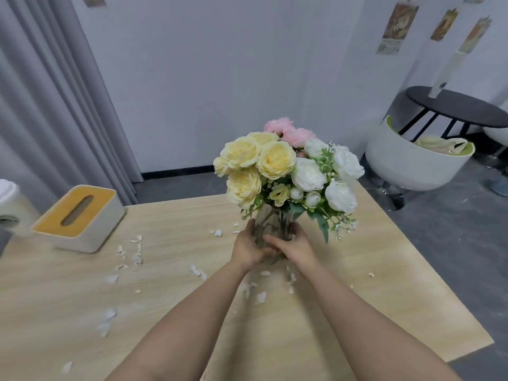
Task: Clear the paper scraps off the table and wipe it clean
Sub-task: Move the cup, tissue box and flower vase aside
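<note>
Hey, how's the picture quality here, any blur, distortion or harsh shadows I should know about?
Head view: soft, even light, faint shadows; wide-angle bending shows at the table edges and curtain; the paper scraps near the bottom look smeared, and the vase, gripped by the left hand and right hand, is slightly soft.

Soft, even light is filling the room, shadows are staying faint, and the wide lens is bending blurry edges.

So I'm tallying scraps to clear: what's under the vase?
Both hands, left hand and right hand, grip the vase. Paper scraps lie around it; its base and the table beneath are hidden.
</note>
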{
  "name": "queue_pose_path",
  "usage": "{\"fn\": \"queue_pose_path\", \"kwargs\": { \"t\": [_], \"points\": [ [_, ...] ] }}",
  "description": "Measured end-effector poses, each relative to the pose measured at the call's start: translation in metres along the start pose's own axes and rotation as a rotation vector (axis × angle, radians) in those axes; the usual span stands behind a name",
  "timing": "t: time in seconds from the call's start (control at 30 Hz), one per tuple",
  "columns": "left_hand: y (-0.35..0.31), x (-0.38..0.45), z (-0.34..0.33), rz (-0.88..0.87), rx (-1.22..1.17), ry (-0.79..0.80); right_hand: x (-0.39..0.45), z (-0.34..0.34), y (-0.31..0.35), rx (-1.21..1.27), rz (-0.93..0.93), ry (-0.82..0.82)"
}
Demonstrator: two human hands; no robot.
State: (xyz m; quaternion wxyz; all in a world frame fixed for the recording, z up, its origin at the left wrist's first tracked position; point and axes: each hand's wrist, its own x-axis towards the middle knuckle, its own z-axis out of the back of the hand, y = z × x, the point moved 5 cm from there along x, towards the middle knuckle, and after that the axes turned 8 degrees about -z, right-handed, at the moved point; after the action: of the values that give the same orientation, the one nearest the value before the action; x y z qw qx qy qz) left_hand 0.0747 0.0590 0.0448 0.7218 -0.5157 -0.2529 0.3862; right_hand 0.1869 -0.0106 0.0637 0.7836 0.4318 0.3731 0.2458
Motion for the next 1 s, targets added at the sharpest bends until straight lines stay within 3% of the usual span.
{"fn": "queue_pose_path", "kwargs": {
  "t": [0.4,0.7,1.0],
  "points": [
    [0.029,-0.061,0.164,0.118,0.131,-0.279,-0.036,-0.154,0.067,-0.167,0.117,0.244],
    [0.065,-0.104,0.238,0.249,0.092,-0.504,-0.059,-0.242,0.093,-0.247,0.23,0.427],
    [0.107,-0.147,0.316,0.31,0.07,-0.6,-0.091,-0.339,0.105,-0.299,0.271,0.542]
  ]
}}
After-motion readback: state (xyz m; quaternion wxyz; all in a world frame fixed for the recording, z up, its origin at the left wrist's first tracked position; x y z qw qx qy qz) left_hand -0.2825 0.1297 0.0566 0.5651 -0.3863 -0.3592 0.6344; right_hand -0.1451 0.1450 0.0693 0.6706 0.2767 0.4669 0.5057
